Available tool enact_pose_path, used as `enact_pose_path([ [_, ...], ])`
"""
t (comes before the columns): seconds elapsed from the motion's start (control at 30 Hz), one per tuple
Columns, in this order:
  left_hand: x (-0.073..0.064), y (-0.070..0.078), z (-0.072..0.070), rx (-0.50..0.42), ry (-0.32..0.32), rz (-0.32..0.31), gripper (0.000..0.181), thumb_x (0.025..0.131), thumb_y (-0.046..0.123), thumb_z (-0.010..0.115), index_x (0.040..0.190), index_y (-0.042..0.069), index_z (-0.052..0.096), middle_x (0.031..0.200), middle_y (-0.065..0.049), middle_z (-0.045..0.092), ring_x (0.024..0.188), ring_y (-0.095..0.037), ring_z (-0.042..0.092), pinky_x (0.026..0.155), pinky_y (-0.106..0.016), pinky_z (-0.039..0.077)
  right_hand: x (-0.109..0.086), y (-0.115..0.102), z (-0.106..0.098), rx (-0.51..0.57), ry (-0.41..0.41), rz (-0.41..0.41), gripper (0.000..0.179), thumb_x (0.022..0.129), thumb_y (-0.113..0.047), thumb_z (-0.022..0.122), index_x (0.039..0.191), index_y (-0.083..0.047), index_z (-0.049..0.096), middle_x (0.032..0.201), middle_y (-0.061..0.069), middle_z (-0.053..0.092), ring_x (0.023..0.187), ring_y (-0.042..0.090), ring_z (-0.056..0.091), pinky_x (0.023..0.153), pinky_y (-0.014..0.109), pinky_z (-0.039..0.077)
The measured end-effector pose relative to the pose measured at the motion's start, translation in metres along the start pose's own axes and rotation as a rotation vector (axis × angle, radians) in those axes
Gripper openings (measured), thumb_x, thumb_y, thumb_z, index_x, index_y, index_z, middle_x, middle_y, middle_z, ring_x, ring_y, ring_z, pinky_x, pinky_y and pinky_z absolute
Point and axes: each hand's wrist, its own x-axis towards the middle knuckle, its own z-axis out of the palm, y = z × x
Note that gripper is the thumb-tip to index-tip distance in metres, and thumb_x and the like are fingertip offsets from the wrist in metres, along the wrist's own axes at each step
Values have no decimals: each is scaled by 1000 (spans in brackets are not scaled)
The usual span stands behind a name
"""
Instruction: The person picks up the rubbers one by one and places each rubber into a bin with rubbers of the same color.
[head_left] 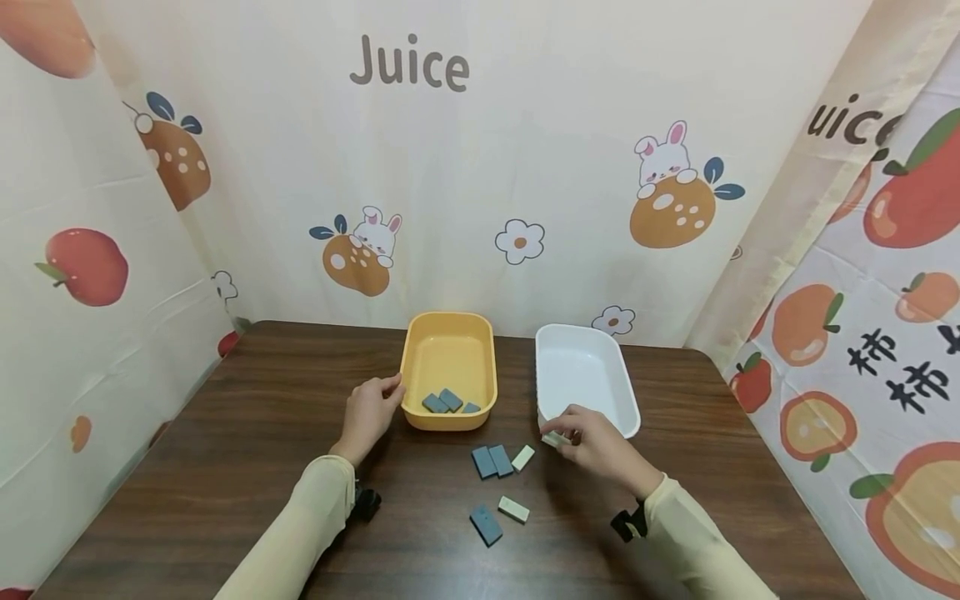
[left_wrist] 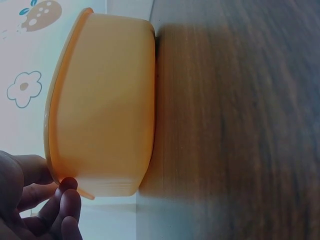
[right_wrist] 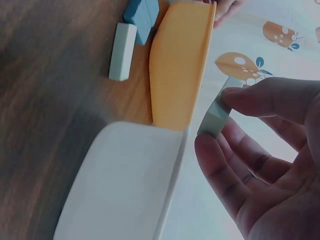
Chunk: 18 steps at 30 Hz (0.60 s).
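My left hand (head_left: 371, 408) pinches the left rim of a yellow tray (head_left: 448, 422), its thumb and fingertips round the edge in the left wrist view. Inside the tray lie several blue-grey blocks (head_left: 450, 399). Between thumb and fingers, my right hand (head_left: 596, 437) holds a pale green block (right_wrist: 216, 117) above the rim level of the white tray (right_wrist: 127, 180), near that tray's front left corner. On the table, two blue-grey blocks (head_left: 492, 462) lie side by side with a pale block (head_left: 522, 457) beside them. Closer to me are another pale block (head_left: 513, 510) and a blue-grey block (head_left: 486, 526).
Both trays stand toward the back of the dark wooden table (head_left: 420, 533), with a narrow gap between them. A printed curtain (head_left: 465, 167) hangs behind the table and along both sides. Dark wrist mounts (head_left: 365, 504) sit under both sleeves.
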Motion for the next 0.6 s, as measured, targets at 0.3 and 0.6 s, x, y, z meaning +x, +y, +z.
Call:
enact_pose_path([
  [0.3, 0, 0, 0, -8, -8, -12, 35, 95, 24, 61, 126, 8, 65, 117, -16, 70, 71, -21, 51, 59, -27, 38, 8, 6, -9, -6, 50, 28, 28, 80, 6, 66, 103, -9, 74, 86, 0, 62, 74, 9, 54, 65, 23, 48],
  [0.6, 1, -1, 1, -8, -1, -12, 34, 95, 24, 61, 126, 9, 66, 116, -16, 70, 70, -21, 51, 59, -28, 38, 18, 19, -11, -3, 123, 64, 26, 79, 6, 67, 100, -7, 74, 85, 2, 64, 75, 11, 56, 66, 23, 51],
])
